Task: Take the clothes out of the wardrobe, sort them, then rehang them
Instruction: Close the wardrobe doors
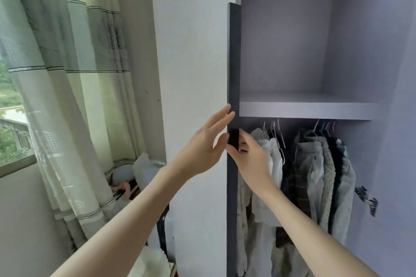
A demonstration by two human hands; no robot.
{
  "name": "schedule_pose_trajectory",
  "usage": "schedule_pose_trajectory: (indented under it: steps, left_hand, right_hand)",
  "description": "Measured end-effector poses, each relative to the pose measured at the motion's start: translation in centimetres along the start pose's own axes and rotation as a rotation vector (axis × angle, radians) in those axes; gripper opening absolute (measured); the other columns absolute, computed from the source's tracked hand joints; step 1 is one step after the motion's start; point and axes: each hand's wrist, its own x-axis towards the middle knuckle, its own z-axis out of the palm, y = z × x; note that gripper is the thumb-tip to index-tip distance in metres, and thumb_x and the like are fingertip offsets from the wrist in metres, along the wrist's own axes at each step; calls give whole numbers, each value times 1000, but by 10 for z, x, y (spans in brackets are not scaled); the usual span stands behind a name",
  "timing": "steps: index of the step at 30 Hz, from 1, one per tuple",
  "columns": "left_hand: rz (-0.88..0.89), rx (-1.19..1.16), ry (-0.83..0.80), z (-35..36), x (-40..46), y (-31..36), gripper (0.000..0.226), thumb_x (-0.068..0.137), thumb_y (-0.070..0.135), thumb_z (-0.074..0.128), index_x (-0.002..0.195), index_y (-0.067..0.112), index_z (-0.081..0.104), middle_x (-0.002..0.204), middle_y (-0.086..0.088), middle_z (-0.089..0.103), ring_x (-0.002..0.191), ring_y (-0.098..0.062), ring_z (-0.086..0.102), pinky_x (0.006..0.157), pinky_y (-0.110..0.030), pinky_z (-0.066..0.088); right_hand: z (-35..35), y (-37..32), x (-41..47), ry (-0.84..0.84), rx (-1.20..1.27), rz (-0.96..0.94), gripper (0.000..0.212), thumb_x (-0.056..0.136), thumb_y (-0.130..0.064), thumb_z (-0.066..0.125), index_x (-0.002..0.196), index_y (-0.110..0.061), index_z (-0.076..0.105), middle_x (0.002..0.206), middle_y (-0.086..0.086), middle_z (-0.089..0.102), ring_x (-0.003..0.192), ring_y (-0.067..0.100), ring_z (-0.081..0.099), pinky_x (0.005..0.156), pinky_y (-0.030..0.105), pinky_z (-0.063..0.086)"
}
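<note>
Head view: wardrobe door (233, 63) stands edge-on; left hand (202, 144) spread flat against its outer face, right hand (249, 155) pinching its edge at the dark handle. Clothes (315, 164) hang on the rail below the shelf (306, 110). Step: opening, nothing removed. Next: swing door clear, reach a hanger.

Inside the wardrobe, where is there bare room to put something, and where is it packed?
Bare: the shelf above the clothes; also the gap right of them, by the hinge. Packed: the hanging row, where the right hand sits beside the door.
</note>
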Motion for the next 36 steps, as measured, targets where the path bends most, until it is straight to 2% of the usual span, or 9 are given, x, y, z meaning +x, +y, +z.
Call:
schedule_pose_trajectory:
  steps: [2,5,9,11,13,18,31,33,36]
  left_hand:
    - [8,40,-23,14,18,-3,51,98,9,41,146,16,26,154,7,18,141,-6,15,110,-8,11]
    - [9,154,-44,34,45,-15,53,100,15,38,148,23,17,155,10,9,144,-9,2,116,-21,5]
    - [-166,344,-160,59,78,-39,57,101,29,28,148,29,-4,156,7,-15,142,-18,-16,116,-45,-4]
    - [-197,444,-234,72,92,-51,61,101,31,28,147,31,-13,154,6,-24,141,-22,-20,115,-50,-6]
    - [-208,481,-259,85,104,-60,65,101,32,30,144,33,-19,151,6,-30,140,-22,-23,114,-51,-7]
    - [-245,518,-214,118,127,-81,73,100,30,35,138,37,-27,147,7,-36,136,-22,-31,114,-51,-7]
    - [-256,607,-149,156,156,-121,85,96,22,47,138,32,-26,150,6,-33,136,-24,-31,115,-44,2]
    - [-252,596,-145,155,155,-122,83,96,22,47,140,31,-24,150,6,-32,136,-23,-31,115,-44,1]
    - [-247,561,-182,148,157,-118,77,97,24,44,145,30,-15,151,6,-30,138,-23,-28,114,-45,1]
  right_hand:
    - [-12,12,15,32,-109,7,40,88,-26,61,126,-18,53,109,-9,63,97,2,57,90,20,46]
    - [-31,33,37,43,-231,-10,50,89,-29,60,135,-16,45,121,-3,59,112,12,55,95,24,44]
    - [-57,61,67,39,-521,-89,74,89,-41,56,148,-18,18,151,0,29,139,18,25,113,37,21]
    - [-66,75,81,37,-734,-219,79,91,-41,53,149,-17,4,156,3,12,144,18,11,116,38,7]
    - [-71,88,96,41,-892,-341,83,92,-34,55,146,-17,-5,155,5,-4,143,20,1,116,40,6]
    - [-79,122,132,72,-1045,-478,89,82,-31,69,145,-4,12,153,11,12,140,27,17,111,45,21]
    - [-86,155,185,9,-1120,-483,92,72,-30,77,142,-2,23,151,11,27,137,28,30,108,48,30]
    - [-85,154,185,-9,-1113,-460,92,74,-28,76,142,-3,20,152,11,24,138,28,28,109,47,28]
    - [-88,150,177,-59,-1103,-423,83,87,-30,62,145,-8,7,154,6,3,143,25,7,114,43,9]
